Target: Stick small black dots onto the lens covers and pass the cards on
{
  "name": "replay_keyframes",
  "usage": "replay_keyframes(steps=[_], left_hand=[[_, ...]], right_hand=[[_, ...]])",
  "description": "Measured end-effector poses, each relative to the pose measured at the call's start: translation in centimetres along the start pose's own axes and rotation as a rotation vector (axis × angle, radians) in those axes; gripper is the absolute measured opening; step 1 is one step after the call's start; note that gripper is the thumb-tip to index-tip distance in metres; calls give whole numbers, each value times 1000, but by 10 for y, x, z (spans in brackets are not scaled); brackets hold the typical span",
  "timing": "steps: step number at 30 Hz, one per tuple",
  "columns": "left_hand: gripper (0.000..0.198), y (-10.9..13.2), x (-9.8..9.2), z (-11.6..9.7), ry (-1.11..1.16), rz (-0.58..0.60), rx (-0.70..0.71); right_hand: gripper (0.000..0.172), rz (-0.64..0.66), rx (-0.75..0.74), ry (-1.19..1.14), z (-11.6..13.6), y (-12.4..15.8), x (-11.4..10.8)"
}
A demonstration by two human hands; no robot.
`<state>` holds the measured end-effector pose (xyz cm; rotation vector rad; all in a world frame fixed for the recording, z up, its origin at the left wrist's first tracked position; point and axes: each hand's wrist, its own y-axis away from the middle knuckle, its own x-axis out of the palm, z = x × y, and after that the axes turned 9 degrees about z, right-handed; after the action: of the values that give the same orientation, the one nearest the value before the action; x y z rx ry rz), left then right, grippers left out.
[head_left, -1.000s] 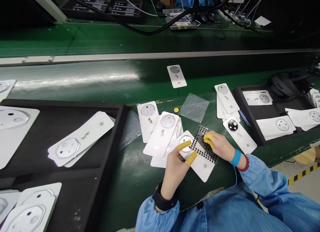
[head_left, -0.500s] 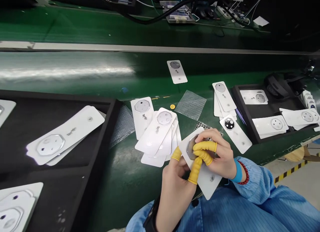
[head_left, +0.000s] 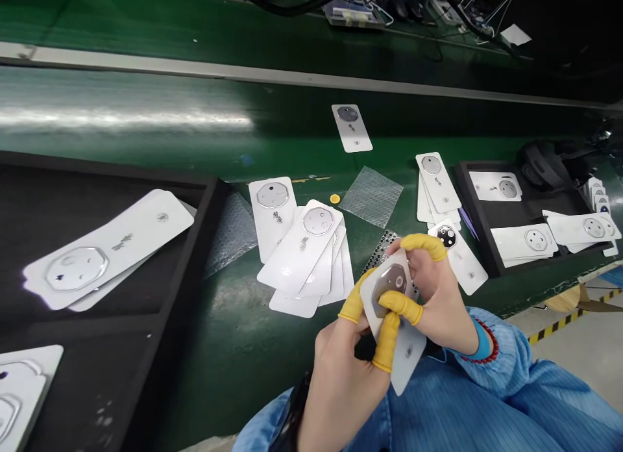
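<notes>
From my end, the white phone back cover (head_left: 407, 351) is tilted, right of the fanned cover pile (head_left: 302, 254), camera ring (head_left: 392, 281) end farthest from the body. The left hand (head_left: 345, 371) pinches its left edge; the right hand's (head_left: 445, 302) thumb touches the ring, its grip unclear to me.

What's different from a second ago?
Panel, previously under the dotted sheet, is now raised and tilted, gripped by left hand and right hand. Both let go of the dotted sheet, which lies beyond. Middle pile, yellow disc unmoved.
</notes>
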<state>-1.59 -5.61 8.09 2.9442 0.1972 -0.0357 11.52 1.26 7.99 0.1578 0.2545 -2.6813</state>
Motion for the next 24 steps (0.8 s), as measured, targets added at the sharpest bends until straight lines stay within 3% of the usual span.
replay_keyframes(steps=[4,7,11,17,21,24], left_hand=[[9,-3,-4,-1,152,97,41],[5,-2,-7,-1,192,101,32],[13,1,-7,-1,181,39,27],[15,-5,-6,-8,240,116,95],[14,-11,-4,-9,237,19,73],[27,-14,-2,-7,241,-54,49]], right_hand=[[45,156,89,-140,1,-2,-6],[50,216,137,-191,4,-4,-9],[48,214,144,-187,8,-4,-10],[47,194,158,-170,12,-6,-9],[43,208,146,-103,15,-8,-13],[43,215,135,-92,15,-9,-14]])
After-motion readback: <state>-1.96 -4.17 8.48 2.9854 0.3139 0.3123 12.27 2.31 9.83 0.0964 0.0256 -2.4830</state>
